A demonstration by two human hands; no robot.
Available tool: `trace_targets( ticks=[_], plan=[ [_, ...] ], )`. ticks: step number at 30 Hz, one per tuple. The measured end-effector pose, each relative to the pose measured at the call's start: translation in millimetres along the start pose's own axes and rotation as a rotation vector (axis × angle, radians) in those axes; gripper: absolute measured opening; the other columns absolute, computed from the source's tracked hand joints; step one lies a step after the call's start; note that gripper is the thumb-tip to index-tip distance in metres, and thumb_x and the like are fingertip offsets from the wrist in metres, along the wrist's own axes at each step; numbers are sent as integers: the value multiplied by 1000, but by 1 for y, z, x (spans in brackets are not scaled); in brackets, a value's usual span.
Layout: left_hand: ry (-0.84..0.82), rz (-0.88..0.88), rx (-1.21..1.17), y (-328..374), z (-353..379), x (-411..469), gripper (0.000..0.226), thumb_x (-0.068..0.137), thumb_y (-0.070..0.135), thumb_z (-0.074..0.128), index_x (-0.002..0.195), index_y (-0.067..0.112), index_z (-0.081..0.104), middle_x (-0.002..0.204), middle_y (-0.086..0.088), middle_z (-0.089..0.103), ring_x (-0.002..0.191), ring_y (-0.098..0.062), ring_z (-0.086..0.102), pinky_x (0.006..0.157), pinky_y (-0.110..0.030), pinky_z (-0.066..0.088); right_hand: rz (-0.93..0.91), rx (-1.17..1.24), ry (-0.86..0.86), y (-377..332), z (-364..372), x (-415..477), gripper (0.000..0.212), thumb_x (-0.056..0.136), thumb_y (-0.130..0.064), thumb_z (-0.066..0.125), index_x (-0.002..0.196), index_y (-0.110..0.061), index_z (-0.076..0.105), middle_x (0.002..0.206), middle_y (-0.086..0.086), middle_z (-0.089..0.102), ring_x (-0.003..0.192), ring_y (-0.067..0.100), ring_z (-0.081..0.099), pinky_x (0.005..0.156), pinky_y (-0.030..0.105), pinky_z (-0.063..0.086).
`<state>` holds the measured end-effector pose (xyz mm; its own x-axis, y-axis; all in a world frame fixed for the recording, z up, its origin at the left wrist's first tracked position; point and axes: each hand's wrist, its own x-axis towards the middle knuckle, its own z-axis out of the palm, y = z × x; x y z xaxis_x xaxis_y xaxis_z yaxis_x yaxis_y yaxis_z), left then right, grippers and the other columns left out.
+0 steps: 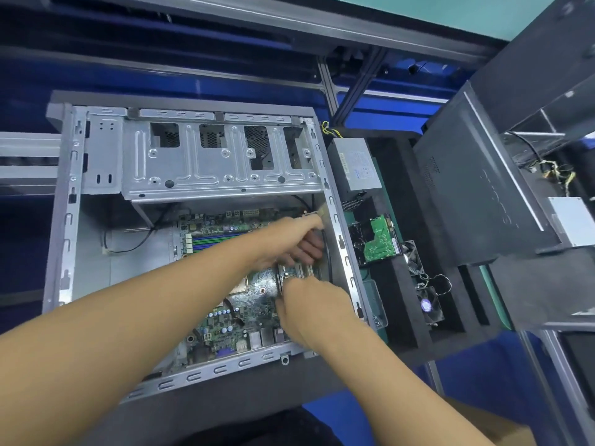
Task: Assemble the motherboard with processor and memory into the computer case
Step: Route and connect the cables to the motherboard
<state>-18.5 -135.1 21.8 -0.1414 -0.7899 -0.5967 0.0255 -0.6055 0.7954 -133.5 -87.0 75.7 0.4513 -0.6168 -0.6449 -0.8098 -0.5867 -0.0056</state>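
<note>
Left arm: bare forearm runs in from the lower left, across the open computer case point(66, 220), wrist straight.
Left grip point(289, 243): knuckles up, fingers curled under, forefinger reaching to the case's right wall. Whether it pinches anything, I cannot tell; the tip is blurred.
Right arm: enters from the lower right, wrist bent downward.
Right grip point(310, 304): back of hand to camera, fingers turned down onto the board and hidden. Hold cannot be told.
Motherboard point(225, 323): flat on the case floor, beneath both grips.
Memory slots point(214, 241): left of the left grip, under the forearm.
Drive cage point(222, 169): beyond the left grip.
Hard drive point(378, 244): right of the left grip, outside the case wall.
Fan point(429, 305): right of the right grip.
</note>
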Motion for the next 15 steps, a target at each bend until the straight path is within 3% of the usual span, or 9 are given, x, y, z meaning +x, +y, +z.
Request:
trace_targets(
  ticks=[1, 3, 5, 7, 11, 15],
  plan=[
    [-114, -48, -145, 3, 4, -2, 35, 91, 46, 55, 101, 14, 66, 98, -5, 75, 91, -20, 71, 79, -33, 50, -6, 14, -44, -2, 1, 0, 27, 103, -26, 49, 123, -10, 59, 123, 12, 65, 111, 35, 63, 75, 36, 41],
    [-183, -31, -386, 5, 7, -4, 24, 93, 34, 62, 102, 12, 65, 100, -7, 74, 97, -22, 71, 94, -41, 51, -12, 88, -151, -5, 1, 4, 31, 103, -29, 48, 126, -10, 60, 128, 13, 63, 114, 35, 62, 83, 36, 47],
    [-234, 17, -508, 3, 4, -5, 11, 92, 20, 64, 96, 11, 64, 95, -7, 72, 93, -23, 71, 92, -44, 55, -19, 184, -215, -4, 0, 7, 34, 102, -31, 48, 126, -11, 62, 129, 14, 64, 116, 35, 61, 94, 39, 51],
    [-273, 28, -484, -2, -1, -8, 7, 94, 16, 62, 94, 9, 62, 87, -6, 67, 83, -21, 69, 82, -40, 58, -28, 248, -247, -2, 2, 7, 35, 102, -32, 48, 123, -9, 64, 129, 15, 65, 116, 34, 61, 96, 37, 49],
    [-116, 50, -438, -16, -22, -13, 20, 100, 16, 52, 111, 2, 60, 72, 1, 56, 57, -10, 51, 55, -26, 50, -59, 271, -273, -2, 5, 6, 35, 105, -33, 40, 111, -6, 62, 123, 20, 65, 102, 32, 60, 81, 33, 42],
    [112, -9, -411, -31, -51, -12, 21, 103, 17, 44, 111, 5, 60, 72, 0, 52, 52, -9, 49, 48, -24, 47, -14, 283, -316, 2, 3, 8, 33, 105, -27, 42, 116, -2, 61, 124, 20, 64, 91, 29, 53, 79, 31, 41]
  ],
)
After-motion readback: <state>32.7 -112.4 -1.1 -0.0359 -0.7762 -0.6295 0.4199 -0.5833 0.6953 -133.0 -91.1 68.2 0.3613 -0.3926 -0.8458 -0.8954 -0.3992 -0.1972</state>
